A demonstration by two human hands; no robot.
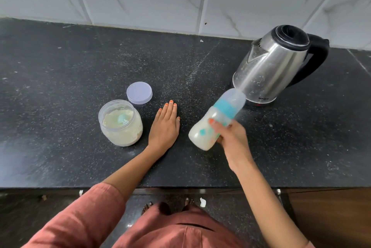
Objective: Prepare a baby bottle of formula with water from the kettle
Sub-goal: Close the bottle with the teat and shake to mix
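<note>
Baby bottle (215,120) tilted, cap toward kettle (275,65)

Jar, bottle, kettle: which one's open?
The formula jar: its lid lies on the counter behind it. The baby bottle is capped; kettle lid is down.

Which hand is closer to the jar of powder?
Left. The left hand lies flat on the counter, just right of the jar. The right hand is farther right, holding the tilted bottle.

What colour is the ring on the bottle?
Turquoise ring on the bottle; the head view shows it.
</note>
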